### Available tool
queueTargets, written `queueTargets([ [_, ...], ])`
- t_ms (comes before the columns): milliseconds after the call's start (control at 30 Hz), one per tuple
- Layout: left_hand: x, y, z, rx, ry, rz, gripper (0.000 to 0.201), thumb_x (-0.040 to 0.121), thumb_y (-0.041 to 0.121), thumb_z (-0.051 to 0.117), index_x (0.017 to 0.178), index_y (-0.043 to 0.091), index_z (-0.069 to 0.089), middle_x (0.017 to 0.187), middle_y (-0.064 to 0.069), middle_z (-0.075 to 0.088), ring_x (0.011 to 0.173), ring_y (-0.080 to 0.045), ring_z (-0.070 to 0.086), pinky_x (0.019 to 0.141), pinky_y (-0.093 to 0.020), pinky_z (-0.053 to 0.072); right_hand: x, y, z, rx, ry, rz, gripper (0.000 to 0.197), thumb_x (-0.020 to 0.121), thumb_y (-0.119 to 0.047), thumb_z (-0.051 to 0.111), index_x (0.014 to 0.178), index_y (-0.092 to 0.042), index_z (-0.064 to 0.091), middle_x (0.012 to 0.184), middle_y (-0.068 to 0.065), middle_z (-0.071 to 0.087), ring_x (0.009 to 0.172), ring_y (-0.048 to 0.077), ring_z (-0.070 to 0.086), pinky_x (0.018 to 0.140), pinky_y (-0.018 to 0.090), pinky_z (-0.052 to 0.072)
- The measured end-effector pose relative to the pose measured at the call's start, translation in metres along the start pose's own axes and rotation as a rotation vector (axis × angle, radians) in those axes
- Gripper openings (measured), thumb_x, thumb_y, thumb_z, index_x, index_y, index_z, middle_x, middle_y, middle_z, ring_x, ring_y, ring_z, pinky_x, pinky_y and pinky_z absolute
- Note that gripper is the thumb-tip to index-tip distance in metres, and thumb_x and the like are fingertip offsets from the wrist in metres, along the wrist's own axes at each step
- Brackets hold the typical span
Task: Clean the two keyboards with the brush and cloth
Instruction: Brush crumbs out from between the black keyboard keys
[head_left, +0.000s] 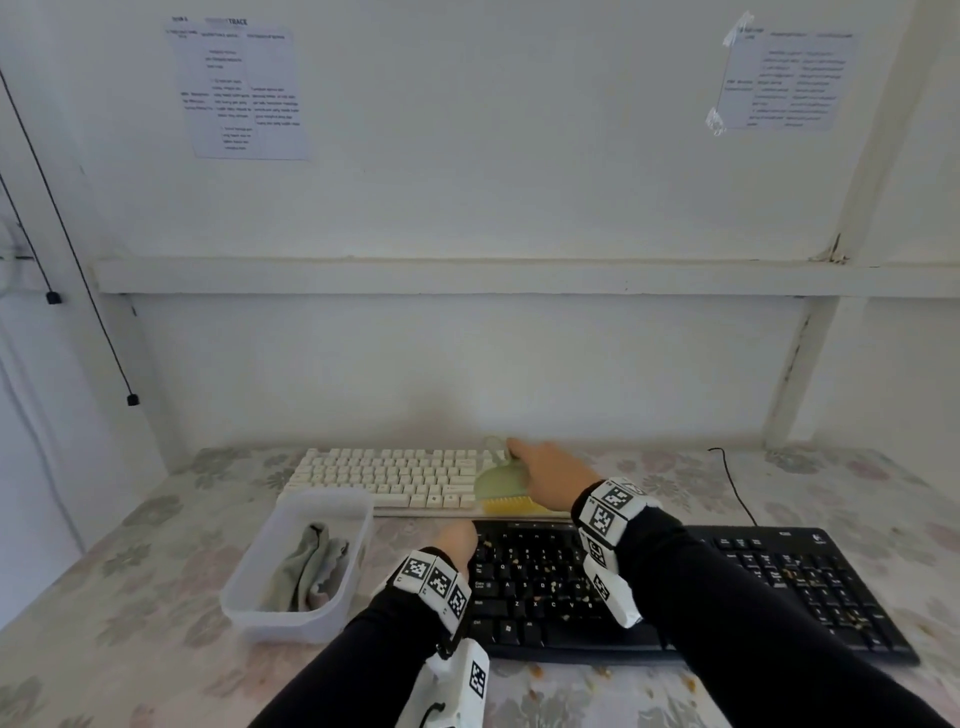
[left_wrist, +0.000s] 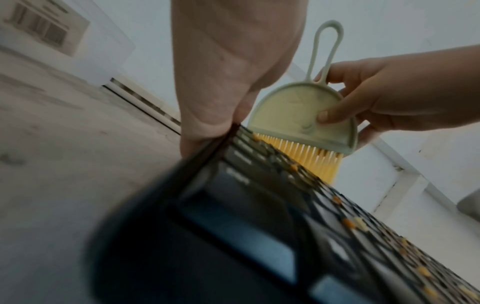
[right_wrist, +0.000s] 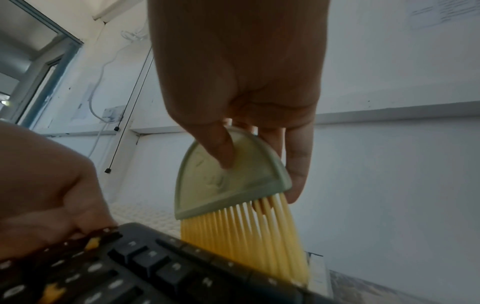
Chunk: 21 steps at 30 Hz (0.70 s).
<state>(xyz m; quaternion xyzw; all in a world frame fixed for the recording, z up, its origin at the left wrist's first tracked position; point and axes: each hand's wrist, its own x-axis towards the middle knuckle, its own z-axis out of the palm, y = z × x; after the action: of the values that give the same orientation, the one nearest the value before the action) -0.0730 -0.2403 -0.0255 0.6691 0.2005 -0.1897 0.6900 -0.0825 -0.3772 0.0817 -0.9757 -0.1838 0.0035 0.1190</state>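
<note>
My right hand (head_left: 550, 475) pinches a pale green brush (head_left: 501, 483) by its flat head, thumb on the front face, fingers behind. Its yellow bristles (right_wrist: 249, 236) point down at the far edge of the black keyboard (head_left: 675, 587), between it and the white keyboard (head_left: 384, 478) behind. My left hand (head_left: 457, 538) grips the black keyboard's far left corner. Yellow crumbs (left_wrist: 348, 223) lie scattered among the black keys. A grey cloth (head_left: 311, 566) lies crumpled in a clear plastic tub (head_left: 244, 608) to the left.
A flowered cover (head_left: 130, 597) is spread over the table, and crumbs (head_left: 537, 671) lie on it in front of the black keyboard. A black cable (head_left: 735, 488) runs off behind the black keyboard at the right. A white wall stands close behind the white keyboard.
</note>
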Motion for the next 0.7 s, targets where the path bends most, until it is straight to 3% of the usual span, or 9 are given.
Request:
queueTargets([
  [133, -0.009, 0.007, 0.005, -0.154, 0.083, -0.002, 0.028, 0.094, 0.012, 0.034, 0.066, 0.017, 0.037, 0.074, -0.004, 0.039, 0.087, -0.023, 0.04, 0.077, -0.036, 0.037, -0.017, 0.009, -0.005, 0.0, 0.105, 0.056, 0.03, 0.089, -0.004, 0.045, 0.118, -0.008, 0.039, 0.088, 0.011, 0.054, 0.07, 0.024, 0.05, 0.047, 0.023, 0.033],
  [300, -0.007, 0.003, 0.013, -0.304, 0.117, 0.025, 0.014, 0.086, 0.025, 0.034, 0.073, 0.019, 0.037, 0.072, -0.004, 0.039, 0.073, -0.022, 0.04, 0.066, -0.035, 0.035, -0.039, 0.032, -0.018, 0.027, 0.101, 0.08, 0.029, 0.089, -0.004, 0.044, 0.117, -0.01, 0.04, 0.088, 0.008, 0.053, 0.07, 0.023, 0.051, 0.048, 0.02, 0.035],
  [400, -0.019, 0.007, 0.016, -0.308, 0.13, 0.044, 0.014, 0.09, 0.027, 0.035, 0.082, 0.017, 0.039, 0.076, -0.006, 0.041, 0.072, -0.022, 0.042, 0.065, -0.034, 0.037, -0.055, 0.039, -0.029, 0.15, 0.268, 0.042, 0.021, 0.091, -0.002, 0.041, 0.111, -0.004, 0.041, 0.079, 0.002, 0.049, 0.062, 0.019, 0.047, 0.045, 0.014, 0.028],
  [467, -0.019, 0.007, 0.016, -0.302, 0.173, 0.055, 0.019, 0.091, 0.029, 0.035, 0.083, 0.015, 0.044, 0.08, -0.009, 0.045, 0.075, -0.023, 0.045, 0.068, -0.034, 0.038, -0.064, 0.035, -0.036, 0.231, 0.347, -0.039, 0.014, 0.091, 0.0, 0.041, 0.104, -0.005, 0.039, 0.067, -0.004, 0.044, 0.053, 0.011, 0.042, 0.044, 0.014, 0.032],
  [600, -0.019, 0.006, 0.018, -0.297, 0.222, 0.098, 0.018, 0.081, 0.035, 0.037, 0.083, 0.017, 0.038, 0.084, -0.008, 0.04, 0.078, -0.023, 0.039, 0.069, -0.037, 0.035, -0.073, 0.027, -0.031, 0.23, 0.213, -0.204, 0.013, 0.092, -0.002, 0.042, 0.106, -0.002, 0.04, 0.067, -0.002, 0.047, 0.05, 0.009, 0.041, 0.047, 0.017, 0.034],
  [700, -0.019, 0.005, 0.017, -0.327, 0.213, 0.11, 0.025, 0.071, 0.038, 0.041, 0.083, 0.016, 0.04, 0.083, -0.008, 0.042, 0.075, -0.023, 0.041, 0.065, -0.037, 0.037, -0.08, 0.035, -0.031, 0.175, 0.143, -0.205, 0.024, 0.091, -0.005, 0.046, 0.114, -0.001, 0.041, 0.069, -0.002, 0.048, 0.051, 0.006, 0.041, 0.046, 0.013, 0.031],
])
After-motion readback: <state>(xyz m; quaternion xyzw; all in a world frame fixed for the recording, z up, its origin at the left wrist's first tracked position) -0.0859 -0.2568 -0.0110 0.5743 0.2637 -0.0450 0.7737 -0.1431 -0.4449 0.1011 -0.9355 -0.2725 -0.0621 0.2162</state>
